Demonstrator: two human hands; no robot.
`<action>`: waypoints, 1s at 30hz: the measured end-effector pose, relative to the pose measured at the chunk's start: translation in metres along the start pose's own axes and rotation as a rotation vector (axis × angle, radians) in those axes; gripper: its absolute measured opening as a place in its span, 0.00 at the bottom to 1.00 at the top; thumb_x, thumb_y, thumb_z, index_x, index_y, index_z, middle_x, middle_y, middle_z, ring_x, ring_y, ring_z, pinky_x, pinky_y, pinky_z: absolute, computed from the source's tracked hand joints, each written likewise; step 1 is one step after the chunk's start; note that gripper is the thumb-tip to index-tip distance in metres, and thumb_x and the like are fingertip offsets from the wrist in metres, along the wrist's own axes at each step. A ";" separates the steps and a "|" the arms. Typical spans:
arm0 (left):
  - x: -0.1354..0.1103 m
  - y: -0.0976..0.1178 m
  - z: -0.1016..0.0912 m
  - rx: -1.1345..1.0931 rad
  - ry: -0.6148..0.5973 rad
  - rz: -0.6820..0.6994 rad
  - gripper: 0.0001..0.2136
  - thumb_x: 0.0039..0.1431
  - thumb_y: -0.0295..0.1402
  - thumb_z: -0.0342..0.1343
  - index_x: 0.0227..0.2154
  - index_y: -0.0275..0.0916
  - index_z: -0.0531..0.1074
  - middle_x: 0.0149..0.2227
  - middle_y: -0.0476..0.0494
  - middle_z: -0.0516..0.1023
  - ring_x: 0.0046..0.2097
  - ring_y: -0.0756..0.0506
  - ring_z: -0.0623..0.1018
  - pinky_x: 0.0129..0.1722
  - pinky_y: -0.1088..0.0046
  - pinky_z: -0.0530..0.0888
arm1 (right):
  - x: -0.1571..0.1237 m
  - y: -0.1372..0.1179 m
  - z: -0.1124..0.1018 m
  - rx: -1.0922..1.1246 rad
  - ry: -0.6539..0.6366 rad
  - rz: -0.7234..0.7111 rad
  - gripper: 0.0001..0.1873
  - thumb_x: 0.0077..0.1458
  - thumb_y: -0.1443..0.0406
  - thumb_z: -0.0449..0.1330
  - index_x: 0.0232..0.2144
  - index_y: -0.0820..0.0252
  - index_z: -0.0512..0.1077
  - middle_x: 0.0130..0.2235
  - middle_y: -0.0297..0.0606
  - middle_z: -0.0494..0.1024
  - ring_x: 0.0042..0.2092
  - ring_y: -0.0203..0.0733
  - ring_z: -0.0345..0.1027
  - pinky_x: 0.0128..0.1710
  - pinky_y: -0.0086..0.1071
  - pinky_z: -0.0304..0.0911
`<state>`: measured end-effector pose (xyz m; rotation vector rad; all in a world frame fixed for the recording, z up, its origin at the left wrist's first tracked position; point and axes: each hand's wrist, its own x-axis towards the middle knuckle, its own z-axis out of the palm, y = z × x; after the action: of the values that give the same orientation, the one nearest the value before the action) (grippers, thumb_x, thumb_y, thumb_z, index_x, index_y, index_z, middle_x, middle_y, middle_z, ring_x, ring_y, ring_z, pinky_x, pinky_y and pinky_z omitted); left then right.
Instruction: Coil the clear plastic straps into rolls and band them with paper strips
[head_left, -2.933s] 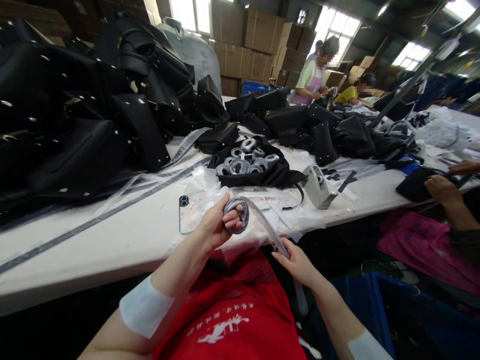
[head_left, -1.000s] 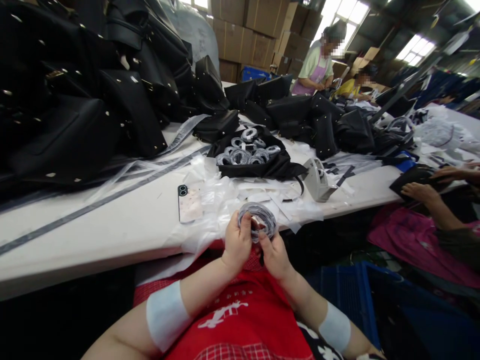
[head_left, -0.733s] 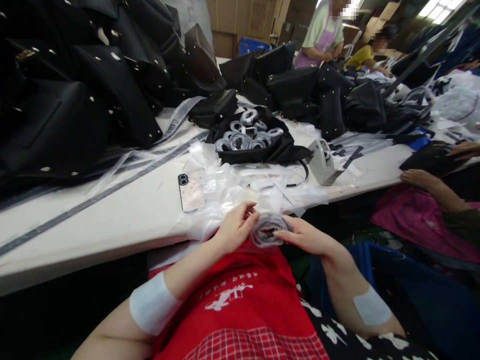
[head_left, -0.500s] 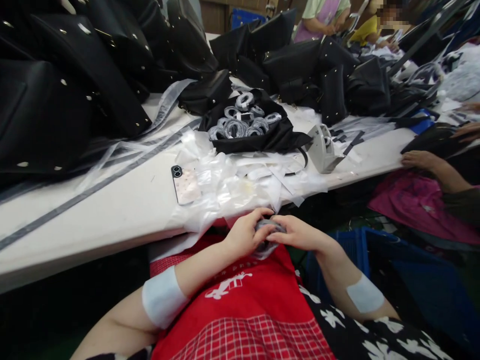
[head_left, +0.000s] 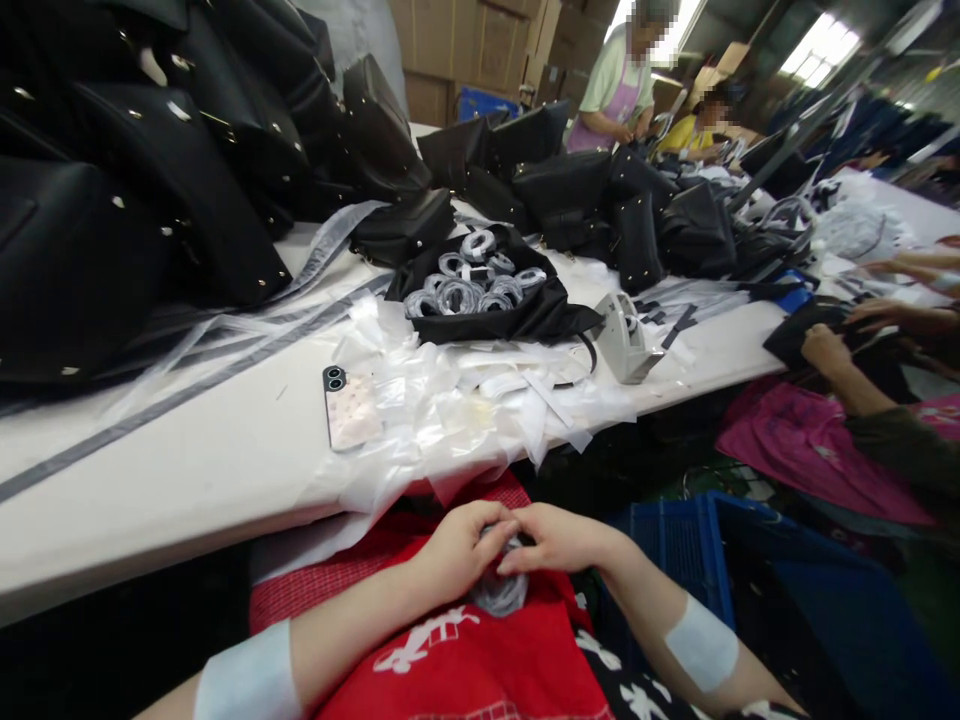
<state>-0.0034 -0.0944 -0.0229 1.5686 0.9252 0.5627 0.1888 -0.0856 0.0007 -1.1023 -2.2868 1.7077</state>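
Note:
Both hands are closed around one coiled grey, plastic-wrapped strip (head_left: 501, 596), held low against the red apron. My left hand (head_left: 466, 545) grips the coil from the left, with its thumb laid across the top. From the right, my right hand (head_left: 551, 540) pinches the same coil, and its fingertips meet those of the left. Part of the coil is hidden under the fingers. Beyond them, several similar grey coils (head_left: 459, 297) rest on a black cloth bag (head_left: 517, 322) on the table.
White plastic film and paper strips (head_left: 450, 400) cover the near table edge (head_left: 225, 470). A phone (head_left: 351, 410) and a grey tape dispenser (head_left: 626, 340) lie there too. Black bags (head_left: 202, 190) are piled behind. A blue crate (head_left: 720, 560) stands at right, near a co-worker's hands (head_left: 829, 350).
The view has tilted up, so the table and my hands appear lower. Both hands stay on the coil, and more of it shows beneath the fingers. The co-worker's hands at right have shifted.

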 end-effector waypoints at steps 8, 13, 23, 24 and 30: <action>-0.002 -0.014 0.006 -0.065 0.097 -0.076 0.18 0.63 0.44 0.47 0.32 0.36 0.77 0.31 0.45 0.78 0.34 0.46 0.75 0.37 0.74 0.70 | 0.017 0.049 -0.082 -0.548 1.019 0.335 0.14 0.61 0.61 0.53 0.41 0.62 0.75 0.39 0.42 0.78 0.38 0.43 0.70 0.42 0.35 0.64; -0.002 -0.015 0.006 -0.053 0.129 -0.082 0.19 0.63 0.45 0.47 0.31 0.37 0.77 0.31 0.45 0.77 0.35 0.45 0.74 0.38 0.73 0.70 | 0.038 0.078 -0.097 -0.704 1.061 0.373 0.10 0.58 0.63 0.56 0.38 0.61 0.76 0.38 0.43 0.77 0.40 0.44 0.69 0.45 0.35 0.62; 0.003 -0.013 0.006 -0.039 0.134 -0.077 0.19 0.62 0.45 0.47 0.30 0.37 0.76 0.30 0.45 0.77 0.35 0.45 0.74 0.38 0.73 0.69 | 0.042 0.073 -0.084 -0.890 0.997 0.442 0.11 0.61 0.67 0.53 0.38 0.61 0.76 0.40 0.47 0.75 0.44 0.48 0.67 0.44 0.34 0.59; 0.003 -0.012 0.006 -0.037 0.134 -0.077 0.19 0.62 0.45 0.47 0.30 0.36 0.77 0.31 0.44 0.77 0.35 0.45 0.74 0.38 0.73 0.69 | 0.042 0.072 -0.086 -0.895 0.990 0.454 0.11 0.61 0.68 0.52 0.37 0.61 0.76 0.39 0.47 0.75 0.44 0.48 0.68 0.43 0.34 0.59; 0.001 -0.011 0.005 -0.054 0.138 -0.070 0.19 0.62 0.45 0.47 0.32 0.36 0.77 0.31 0.44 0.78 0.36 0.44 0.75 0.38 0.73 0.70 | 0.045 0.072 -0.095 -0.859 1.027 0.518 0.11 0.58 0.68 0.53 0.34 0.62 0.76 0.37 0.47 0.76 0.40 0.47 0.70 0.39 0.34 0.59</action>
<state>-0.0019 -0.0962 -0.0345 1.4571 1.0566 0.6468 0.2351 0.0259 -0.0412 -2.1381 -1.9926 -0.0985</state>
